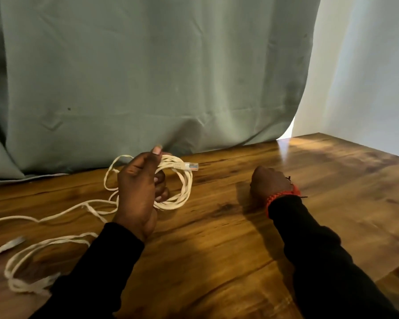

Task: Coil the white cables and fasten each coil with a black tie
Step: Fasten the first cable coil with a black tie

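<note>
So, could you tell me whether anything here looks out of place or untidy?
Yes: only part of the white cable is coiled in the left hand; the rest sprawls loose across the table at left. No black tie is visible.

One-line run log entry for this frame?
stage: coiling | left hand: grips white cable coil | right hand: fisted on table | tie: none seen

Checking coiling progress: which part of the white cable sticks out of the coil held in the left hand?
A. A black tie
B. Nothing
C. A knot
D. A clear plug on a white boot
D: the left hand holds the coil, and a clear plug on a white boot points right from it.
</note>
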